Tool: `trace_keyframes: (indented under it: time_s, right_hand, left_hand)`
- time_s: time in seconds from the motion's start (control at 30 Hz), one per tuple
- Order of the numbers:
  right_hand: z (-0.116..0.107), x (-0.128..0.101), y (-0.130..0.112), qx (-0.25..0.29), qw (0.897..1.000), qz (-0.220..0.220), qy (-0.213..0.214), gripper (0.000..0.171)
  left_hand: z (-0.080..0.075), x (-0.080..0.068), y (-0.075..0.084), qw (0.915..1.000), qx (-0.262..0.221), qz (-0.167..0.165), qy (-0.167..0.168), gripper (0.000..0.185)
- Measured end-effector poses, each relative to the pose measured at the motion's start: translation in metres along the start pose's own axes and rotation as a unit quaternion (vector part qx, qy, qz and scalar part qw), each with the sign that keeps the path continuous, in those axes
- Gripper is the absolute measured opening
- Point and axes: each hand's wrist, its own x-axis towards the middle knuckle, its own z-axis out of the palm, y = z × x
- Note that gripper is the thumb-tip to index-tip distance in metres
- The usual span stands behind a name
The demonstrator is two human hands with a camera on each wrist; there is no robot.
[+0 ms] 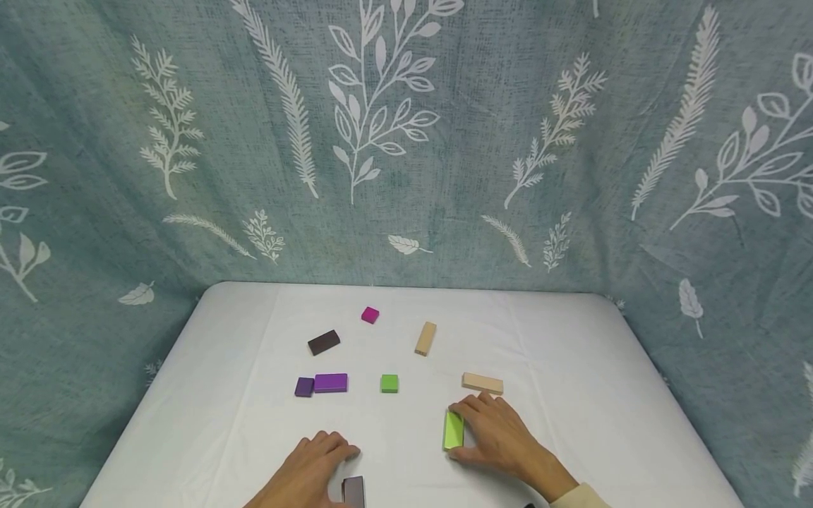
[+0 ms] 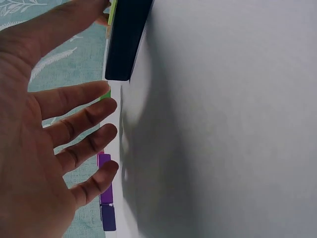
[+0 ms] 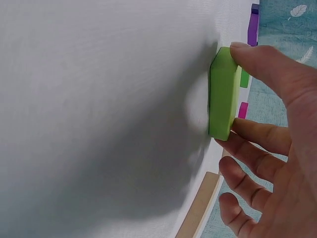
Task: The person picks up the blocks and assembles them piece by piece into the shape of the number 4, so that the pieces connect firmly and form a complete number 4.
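Note:
My right hand (image 1: 475, 432) pinches a lime green block (image 1: 454, 430) by its two short ends, thumb at the near end and forefinger at the far end. The block (image 3: 223, 94) stands on its long edge on the white table (image 1: 571, 395). Fingers spread and relaxed, my left hand (image 1: 320, 462) lies on the table. A dark brown block (image 1: 353, 490) sits just right of its thumb at the front edge. In the left wrist view this dark block (image 2: 126, 39) lies beside the thumb; I cannot tell if they touch.
Several loose blocks lie farther back: a tan one (image 1: 482, 383) just beyond my right hand, a small green one (image 1: 389, 383), a purple pair (image 1: 324, 384), a dark brown one (image 1: 324, 342), another tan one (image 1: 425, 339), a small magenta one (image 1: 370, 315). A leaf-patterned curtain (image 1: 406, 141) hangs behind.

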Motion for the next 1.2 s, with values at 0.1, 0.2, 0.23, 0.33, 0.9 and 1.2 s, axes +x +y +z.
trace_keyframes:
  time_s: [0.1,0.2,0.23,0.33,0.9,1.2]
  right_hand:
    - [0.0,0.001,-0.001,0.002,1.0,0.003,-0.003,0.068]
    - [0.0,0.001,-0.001,0.001,1.0,0.004,-0.003,0.067]
    - [0.0,0.001,-0.001,0.002,1.0,0.003,-0.002,0.067]
    - [0.0,0.0,-0.001,0.003,1.0,0.001,-0.001,0.067]
    - [-0.001,0.0,-0.001,0.011,1.0,0.003,-0.016,0.067]
    - [-0.001,0.007,-0.007,0.026,1.0,-0.015,-0.011,0.065]
  left_hand:
    - [0.001,-0.001,0.001,0.9999,-0.013,-0.003,-0.007,0.082]
    - [0.001,-0.002,0.001,0.9996,-0.018,-0.007,-0.021,0.083]
    - [0.001,-0.002,0.001,0.9995,-0.018,-0.007,-0.024,0.083]
    - [0.003,-0.003,0.0,0.9997,-0.014,0.0,-0.019,0.081]
    - [0.016,-0.005,-0.005,0.9955,0.023,0.074,0.055,0.065]
    - [0.011,0.005,0.004,0.9966,0.016,0.058,0.057,0.058]
